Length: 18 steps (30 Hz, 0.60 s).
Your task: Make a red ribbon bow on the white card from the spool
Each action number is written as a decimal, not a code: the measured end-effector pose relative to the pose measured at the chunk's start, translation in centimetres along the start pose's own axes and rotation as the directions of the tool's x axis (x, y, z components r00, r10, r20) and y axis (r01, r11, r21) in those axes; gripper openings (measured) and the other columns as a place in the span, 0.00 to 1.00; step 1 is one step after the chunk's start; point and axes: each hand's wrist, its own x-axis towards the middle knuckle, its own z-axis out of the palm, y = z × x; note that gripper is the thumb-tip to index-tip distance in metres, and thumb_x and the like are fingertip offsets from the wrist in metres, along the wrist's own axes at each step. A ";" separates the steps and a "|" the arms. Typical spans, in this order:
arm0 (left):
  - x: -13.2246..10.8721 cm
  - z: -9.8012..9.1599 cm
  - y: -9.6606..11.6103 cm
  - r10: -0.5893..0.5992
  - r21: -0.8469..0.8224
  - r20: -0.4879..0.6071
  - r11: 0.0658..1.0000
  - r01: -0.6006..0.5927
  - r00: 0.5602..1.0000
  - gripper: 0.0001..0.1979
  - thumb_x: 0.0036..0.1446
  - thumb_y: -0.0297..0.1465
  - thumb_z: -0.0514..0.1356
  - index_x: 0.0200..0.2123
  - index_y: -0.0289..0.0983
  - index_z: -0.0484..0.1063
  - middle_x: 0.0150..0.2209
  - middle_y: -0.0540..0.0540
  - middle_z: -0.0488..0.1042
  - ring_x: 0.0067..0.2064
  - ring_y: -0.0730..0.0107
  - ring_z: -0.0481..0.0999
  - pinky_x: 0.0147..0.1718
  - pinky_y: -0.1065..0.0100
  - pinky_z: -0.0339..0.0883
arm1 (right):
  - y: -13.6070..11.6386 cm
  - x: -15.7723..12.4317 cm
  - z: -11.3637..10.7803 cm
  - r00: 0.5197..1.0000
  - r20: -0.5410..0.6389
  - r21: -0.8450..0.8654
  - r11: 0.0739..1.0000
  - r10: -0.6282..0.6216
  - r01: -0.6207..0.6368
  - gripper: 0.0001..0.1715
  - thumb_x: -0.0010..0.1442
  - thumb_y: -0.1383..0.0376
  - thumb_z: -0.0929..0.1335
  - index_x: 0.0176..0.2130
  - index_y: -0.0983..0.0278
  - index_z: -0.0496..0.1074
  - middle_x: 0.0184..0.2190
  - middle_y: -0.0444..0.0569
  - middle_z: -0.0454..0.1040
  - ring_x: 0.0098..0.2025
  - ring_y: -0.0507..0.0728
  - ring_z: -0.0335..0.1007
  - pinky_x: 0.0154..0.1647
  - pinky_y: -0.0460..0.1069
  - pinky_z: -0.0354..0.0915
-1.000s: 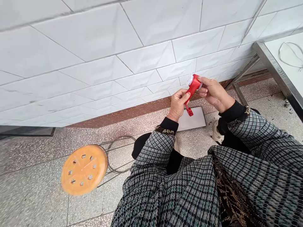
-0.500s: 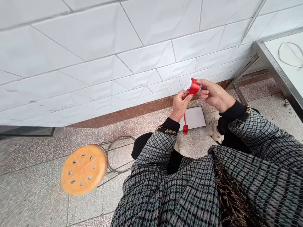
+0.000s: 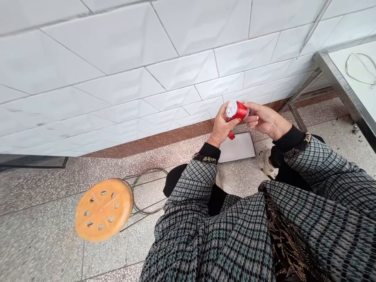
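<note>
A spool of red ribbon (image 3: pixel 241 111) with white ends is held in the air between both hands. My left hand (image 3: pixel 221 126) has its fingers wrapped round the white printed end and the thumb on the lower side. My right hand (image 3: pixel 262 117) grips the other end, its thumb on top and fingers below. Just under my left hand hangs a small red ribbon roll (image 3: pixel 231 135), close to the spool. Below the hands a shallow white tray (image 3: pixel 238 148) with a dark rim lies on the floor.
An orange round stool (image 3: pixel 104 209) with a wire frame is at the lower left. On the right stands a metal-framed table (image 3: pixel 349 94) with a thin wire loop (image 3: pixel 361 67) on it. A white tiled wall (image 3: pixel 132 86) runs behind.
The small red roll has risen from over the tray to just below my left hand. The spool has turned, showing more of its white end, and my left hand has shifted slightly left.
</note>
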 end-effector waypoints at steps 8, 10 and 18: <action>-0.5 1.4 0.2 -0.210 -0.107 -0.122 0.975 0.197 0.970 0.28 0.53 0.37 0.76 0.56 0.45 0.75 0.21 0.60 0.59 0.20 0.81 0.54 0.20 0.72 0.53 | 1.2 0.4 0.7 0.904 -0.208 -0.170 0.924 -0.374 0.343 0.24 0.60 0.60 0.81 0.29 0.62 0.65 0.15 0.34 0.58 0.15 0.45 0.50 0.14 0.41 0.49; -0.5 1.6 0.1 -0.202 -0.095 -0.114 0.977 0.192 0.973 0.30 0.53 0.35 0.76 0.58 0.45 0.75 0.21 0.61 0.57 0.19 0.80 0.54 0.19 0.72 0.52 | 0.8 0.4 0.5 0.894 -0.230 -0.139 0.922 -0.384 0.360 0.21 0.62 0.62 0.79 0.30 0.62 0.66 0.17 0.35 0.60 0.15 0.44 0.50 0.14 0.40 0.49; -0.7 0.9 1.5 -0.166 -0.024 0.019 0.986 0.167 0.986 0.38 0.49 0.33 0.78 0.63 0.48 0.72 0.25 0.56 0.69 0.26 0.74 0.68 0.27 0.70 0.65 | -0.3 0.2 -0.2 0.995 -0.103 0.027 0.999 -0.018 0.021 0.05 0.67 0.73 0.71 0.39 0.66 0.71 0.21 0.36 0.66 0.14 0.41 0.43 0.12 0.37 0.45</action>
